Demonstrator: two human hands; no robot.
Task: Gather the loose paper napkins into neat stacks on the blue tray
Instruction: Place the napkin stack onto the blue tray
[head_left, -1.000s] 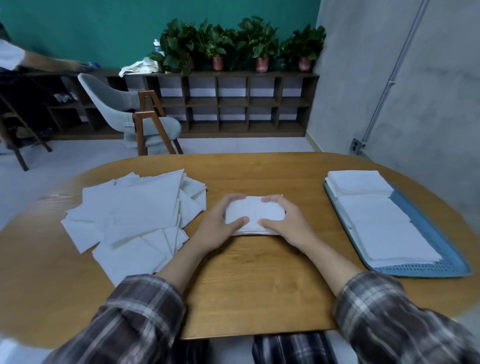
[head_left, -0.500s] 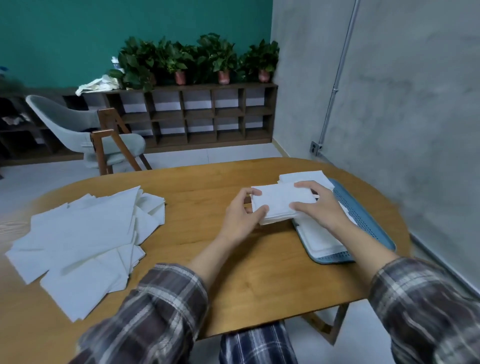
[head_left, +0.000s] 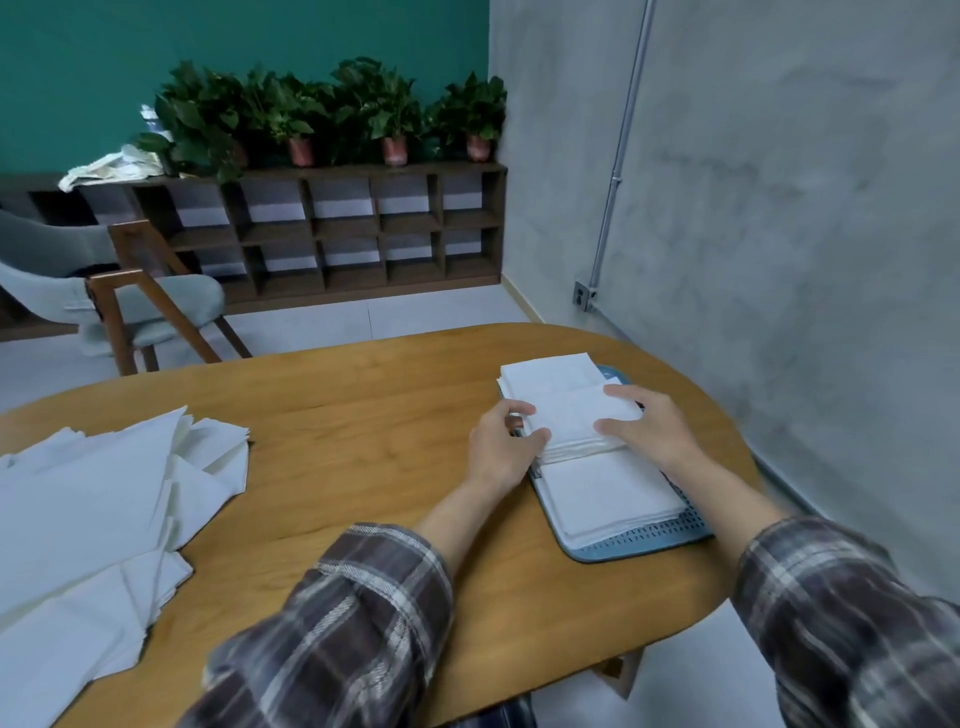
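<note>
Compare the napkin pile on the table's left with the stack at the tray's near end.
The pile is fanned and skewed; the stack is squared, edges aligned. The pile lies on the table; the stack sits on the blue tray. The pile spreads far wider than the stack. Both are white paper napkins.

Your desk (head_left: 363, 441) is an oval wooden top in a warm brown, its grain running from 9 to 3 o'clock, with the rounded end curving away at 3 o'clock. Two things lie directly on it. At 9 o'clock the loose napkins (head_left: 104, 509) sprawl in a wide white heap, sheets overlapping at odd angles, running down toward 8 o'clock and off the left side of your view. At 2 o'clock, near the rounded end, sits the blue tray (head_left: 639, 545), long side pointing toward 12, its slotted floor and rounded corner showing at the near end. Heap and tray lie well apart.
</note>
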